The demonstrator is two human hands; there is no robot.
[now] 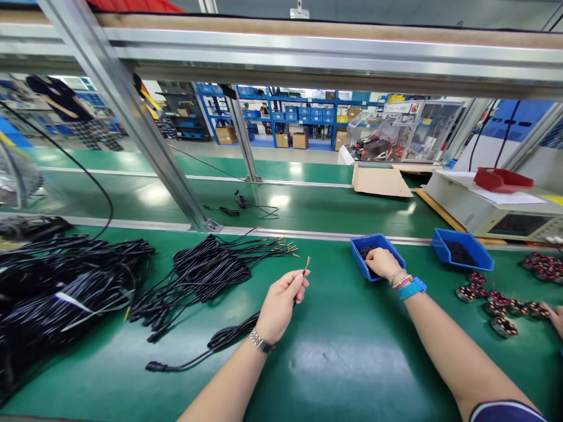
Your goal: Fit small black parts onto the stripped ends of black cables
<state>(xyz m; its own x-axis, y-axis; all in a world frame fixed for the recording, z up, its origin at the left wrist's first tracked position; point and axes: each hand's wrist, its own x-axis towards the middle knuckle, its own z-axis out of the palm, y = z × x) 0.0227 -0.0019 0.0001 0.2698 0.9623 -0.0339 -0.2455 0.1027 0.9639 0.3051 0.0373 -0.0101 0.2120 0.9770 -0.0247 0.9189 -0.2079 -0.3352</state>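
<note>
Near the middle, my left hand (284,299) pinches the stripped end of a black cable (233,333), whose thin reddish wires point up past the fingertips. The rest of that cable lies loosely coiled on the green table, its connector toward the left. My right hand (384,264) reaches into a blue bin (380,241) of small black parts; its fingertips are hidden among them. Left of my left hand lies a bundle of black cables (211,266) with bare copper-coloured ends.
A larger cable heap (65,293) covers the far left. Rightward are a second blue bin (461,249), several copper-wound parts (504,326) and another person's hand (555,318). A metal post (132,117) slants down to the table (334,375). A person stands at back left.
</note>
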